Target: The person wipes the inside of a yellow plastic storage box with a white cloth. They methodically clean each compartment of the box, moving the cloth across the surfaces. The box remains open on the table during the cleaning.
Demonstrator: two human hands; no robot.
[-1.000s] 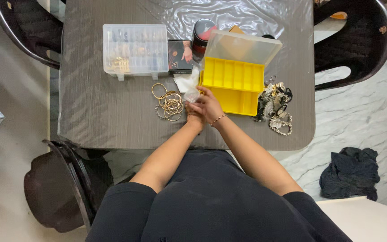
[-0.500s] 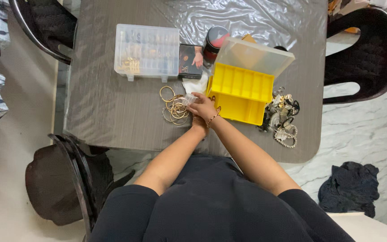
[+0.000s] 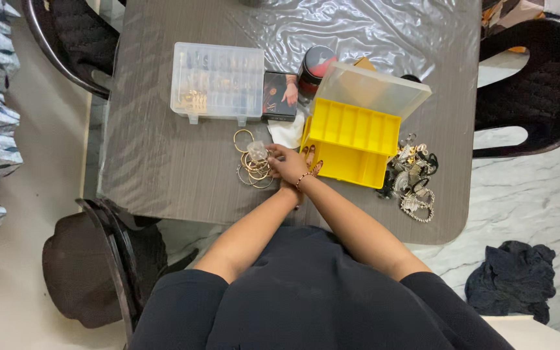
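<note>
The right hand (image 3: 290,165), a beaded bracelet at its wrist, reaches leftward and pinches a small clear plastic pouch (image 3: 258,151) in its fingertips, right over the pile of gold bangles (image 3: 253,162) on the grey wood-grain tabletop (image 3: 157,162). The left hand (image 3: 291,189) lies mostly hidden beneath the right wrist, so whether its grip is spread or pressed together cannot be told.

Just right of the hands stands a yellow plastic organiser box (image 3: 352,142), divided into compartments, its translucent lid (image 3: 372,89) raised. Far of the hands lies a crumpled white tissue (image 3: 288,135), then a small dark square box (image 3: 279,96) with a picture on top and a round black-and-red tin (image 3: 315,65). To the far left sits a clear, closed compartment case (image 3: 217,82). Right of the yellow box lies a tangle of silver and dark jewellery (image 3: 411,178).

Since half a second ago, the pouch has travelled left, from beside the yellow box to above the bangles.
</note>
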